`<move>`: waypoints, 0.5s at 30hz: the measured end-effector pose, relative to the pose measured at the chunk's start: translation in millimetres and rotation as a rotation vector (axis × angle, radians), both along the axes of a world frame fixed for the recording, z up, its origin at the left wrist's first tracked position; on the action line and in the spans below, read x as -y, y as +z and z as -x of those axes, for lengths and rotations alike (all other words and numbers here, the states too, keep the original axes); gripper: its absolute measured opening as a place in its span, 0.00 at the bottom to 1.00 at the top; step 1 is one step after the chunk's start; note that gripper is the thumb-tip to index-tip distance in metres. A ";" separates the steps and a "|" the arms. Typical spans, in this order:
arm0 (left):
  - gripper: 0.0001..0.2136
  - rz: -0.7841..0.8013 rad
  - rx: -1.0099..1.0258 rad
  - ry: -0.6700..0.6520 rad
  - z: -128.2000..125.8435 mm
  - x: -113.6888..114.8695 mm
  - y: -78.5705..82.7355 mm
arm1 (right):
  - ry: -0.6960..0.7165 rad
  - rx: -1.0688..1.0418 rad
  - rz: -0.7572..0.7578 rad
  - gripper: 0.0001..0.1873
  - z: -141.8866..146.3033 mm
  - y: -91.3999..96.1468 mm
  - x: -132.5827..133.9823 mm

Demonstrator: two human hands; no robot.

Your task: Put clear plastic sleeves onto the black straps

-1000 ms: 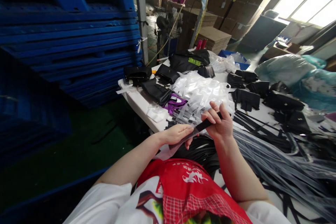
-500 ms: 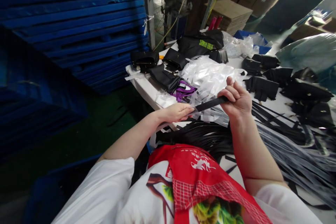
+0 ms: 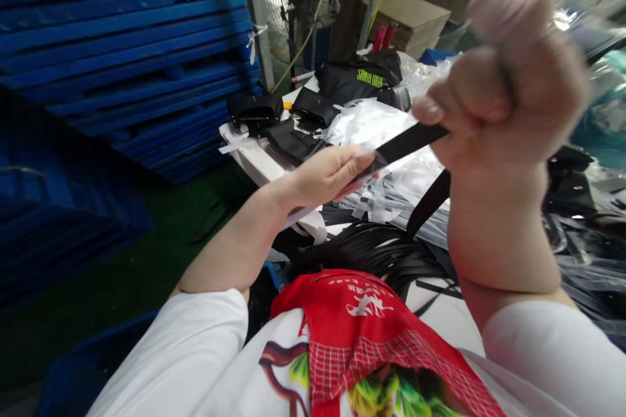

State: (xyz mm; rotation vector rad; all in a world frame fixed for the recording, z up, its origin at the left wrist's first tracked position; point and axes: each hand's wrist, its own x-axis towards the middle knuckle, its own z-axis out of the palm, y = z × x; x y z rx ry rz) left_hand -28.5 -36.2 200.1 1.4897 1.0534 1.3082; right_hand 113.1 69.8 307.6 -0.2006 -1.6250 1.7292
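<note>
— Head camera first, from the left: how is the left hand gripping?

— Pinched closed. Thumb and fingers press on a black strap, and a clear sleeve lies around it at the fingertips.

— Where is the strap?

— Up in the air above the near side of the table, slanting upward from the left hand to the right hand, straight between the two.

— Is the right hand closed as well?

— Yes, its fingers are curled into a fist on the strap's upper end, though blur hides the finer detail. Another black length shows below it, beside the wrist; I cannot tell whether it is the same strap.

— Now the containers, left to right again.

— Right of the stacked blue pallets, a black pouch sits at the table's corner, its inside too dark to read. Next, a large black bag with lime lettering lies behind a heap of clear plastic; its contents are hidden. Then only a bit of a blue box shows.

— And the far right?

— A teal plastic bag, pale shapes showing through; what they are I cannot tell.
</note>
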 end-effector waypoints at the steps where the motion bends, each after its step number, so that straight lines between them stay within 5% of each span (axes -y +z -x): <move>1: 0.23 0.037 0.010 -0.028 -2.4 1.2 -12.1 | 0.025 0.015 0.056 0.19 0.4 -16.5 -1.1; 5: 0.25 0.190 0.077 -0.112 -10.3 1.3 -58.5 | 0.035 0.055 0.281 0.09 3.0 -82.9 -8.1; 8: 0.25 0.247 0.111 -0.141 -14.8 -0.6 -76.1 | 0.045 0.054 0.351 0.11 1.2 -114.7 -8.5; 12: 0.26 0.267 0.133 -0.157 -24.0 -3.6 -78.2 | 0.046 0.048 0.430 0.10 -7.8 -126.9 -6.7; 15: 0.25 0.206 0.081 -0.141 -30.2 -10.1 -65.0 | 0.012 0.016 0.505 0.08 -15.7 -111.4 -11.3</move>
